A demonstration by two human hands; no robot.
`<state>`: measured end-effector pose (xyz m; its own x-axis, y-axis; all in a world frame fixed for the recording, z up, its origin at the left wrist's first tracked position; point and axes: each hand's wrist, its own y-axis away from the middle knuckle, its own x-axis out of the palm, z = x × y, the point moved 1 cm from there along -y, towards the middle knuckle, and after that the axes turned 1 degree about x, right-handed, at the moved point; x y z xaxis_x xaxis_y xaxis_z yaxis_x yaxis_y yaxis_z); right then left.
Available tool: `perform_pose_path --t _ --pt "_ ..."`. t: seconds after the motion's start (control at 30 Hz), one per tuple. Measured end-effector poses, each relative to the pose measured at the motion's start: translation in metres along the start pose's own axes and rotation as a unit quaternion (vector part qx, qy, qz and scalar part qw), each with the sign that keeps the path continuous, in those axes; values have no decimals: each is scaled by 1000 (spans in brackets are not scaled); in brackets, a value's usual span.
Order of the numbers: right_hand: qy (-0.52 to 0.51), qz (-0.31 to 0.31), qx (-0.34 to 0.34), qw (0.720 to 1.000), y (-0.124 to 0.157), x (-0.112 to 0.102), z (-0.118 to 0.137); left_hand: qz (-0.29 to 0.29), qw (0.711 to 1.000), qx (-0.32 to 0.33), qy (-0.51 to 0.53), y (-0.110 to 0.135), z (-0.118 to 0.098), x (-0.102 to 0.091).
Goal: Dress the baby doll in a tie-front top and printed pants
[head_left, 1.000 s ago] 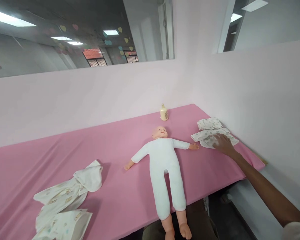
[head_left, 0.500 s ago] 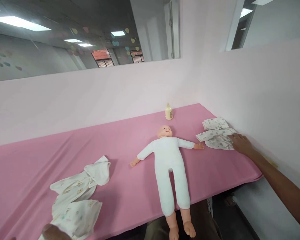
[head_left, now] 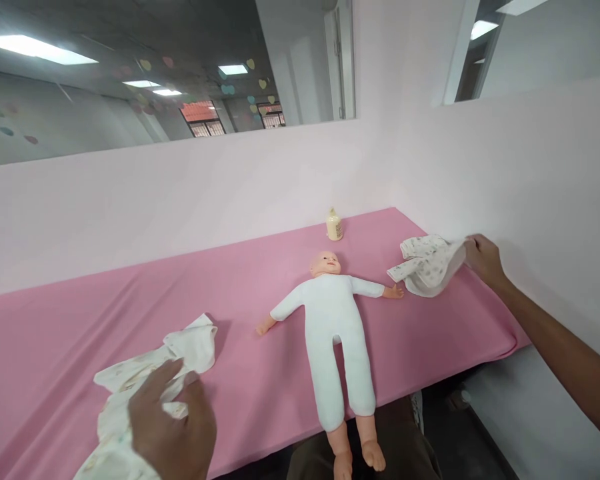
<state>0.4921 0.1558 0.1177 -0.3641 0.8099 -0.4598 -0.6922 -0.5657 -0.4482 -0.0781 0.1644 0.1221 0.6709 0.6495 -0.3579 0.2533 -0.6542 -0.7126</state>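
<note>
At the right end of the bed, my right hand (head_left: 484, 261) pinches the edge of a white patterned baby garment (head_left: 433, 270) and holds that side up off the sheet. The garment's other part, with a sleeve, still lies on the pink cover. My left hand (head_left: 173, 427) hovers over a second white printed baby garment (head_left: 115, 427), thumb and fingers apart, hiding part of it. Between the hands a baby doll (head_left: 334, 327) with a white cloth body lies on its back, arms spread, its feet past the bed's front edge.
A pale yellow pump bottle (head_left: 335, 225) stands at the back, near the wall (head_left: 220, 200). The pink sheet (head_left: 260, 373) has creases at the left. A side wall (head_left: 555, 200) borders the right end. My legs (head_left: 380, 440) are below the front edge.
My right hand has lifted the edge of the right garment up and away from the sheet. My left hand has come up into view over the left garment.
</note>
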Motion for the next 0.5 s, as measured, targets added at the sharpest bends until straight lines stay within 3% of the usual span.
perform_pose_path --t 0.03,0.1,0.17,0.23,0.3,0.37,0.5 --pt "-44 -15 -30 998 -2 -1 27 20 1000 14 -15 0 -8 12" --pt "-70 -18 -65 995 -3 1 82 124 991 42 -9 2 -35 37" --pt "-85 -23 -89 992 3 6 134 265 962 52 35 7 -71 64" --pt "-130 17 -134 982 16 12 180 373 918 87 101 11 -111 93" --pt "-192 71 -155 966 32 16 217 421 885 89 174 10 -145 119" --pt "-255 121 -148 948 46 15 242 444 858 46 254 3 -165 139" --pt "-379 183 -94 902 58 3 259 491 791 -114 347 -13 -159 149"
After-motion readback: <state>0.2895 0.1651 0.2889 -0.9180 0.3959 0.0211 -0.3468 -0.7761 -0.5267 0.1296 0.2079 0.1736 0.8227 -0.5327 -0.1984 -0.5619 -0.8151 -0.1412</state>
